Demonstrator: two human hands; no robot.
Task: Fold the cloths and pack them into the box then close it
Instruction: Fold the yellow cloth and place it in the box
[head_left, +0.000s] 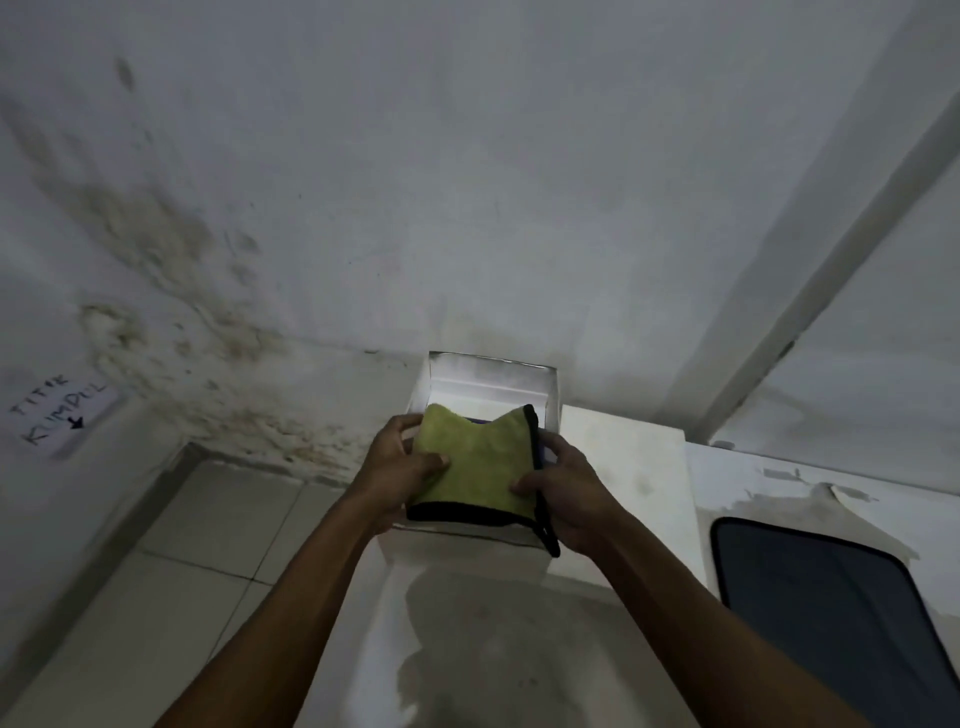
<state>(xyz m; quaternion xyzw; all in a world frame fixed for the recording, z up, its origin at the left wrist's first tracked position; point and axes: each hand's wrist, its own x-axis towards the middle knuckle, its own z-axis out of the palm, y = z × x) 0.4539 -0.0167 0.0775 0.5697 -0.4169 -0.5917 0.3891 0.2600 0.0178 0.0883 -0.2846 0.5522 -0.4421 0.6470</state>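
Note:
A folded yellow-green cloth (480, 465) with black trim sits over the mouth of an open white box (493, 382). My left hand (402, 460) grips the cloth's left edge, thumb on top. My right hand (563, 486) holds its right edge, where a black loop hangs down. A sliver of something dark blue shows under the cloth's far edge inside the box. The box's back flap stands upright against the wall.
The box rests on a white worn surface (613, 467) by a stained white wall. A dark rounded panel (831, 613) lies at the right. Tiled floor (208, 545) is at the lower left, and a paper note (65, 413) hangs on the left wall.

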